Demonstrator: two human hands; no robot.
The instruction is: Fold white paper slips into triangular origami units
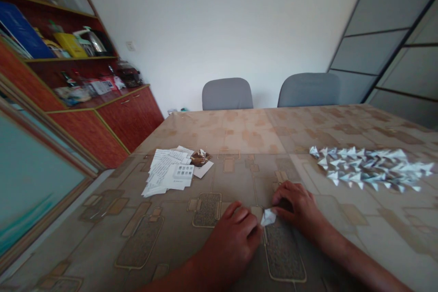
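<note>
A small folded piece of white paper (268,217) is between my two hands, just above the patterned tablecloth. My left hand (232,242) is closed, its curled fingers meeting the paper's lower left corner; the exact grip is partly hidden by the knuckles. From the other side, my right hand (297,205) pinches the right edge of the paper, thumb underneath and fingers bent over. Off to the right lies a group of folded paper pieces (369,169), pointed and set in rows. Loose printed paper sheets (167,169) are heaped at the left.
A crumpled brown and white thing (200,158) rests beside the sheets, near a small white card (204,169). Two grey chairs (227,94) stand behind the table (232,132). A red-brown shelf cabinet (130,116) fills the left, with grey panelled doors (379,50) at right.
</note>
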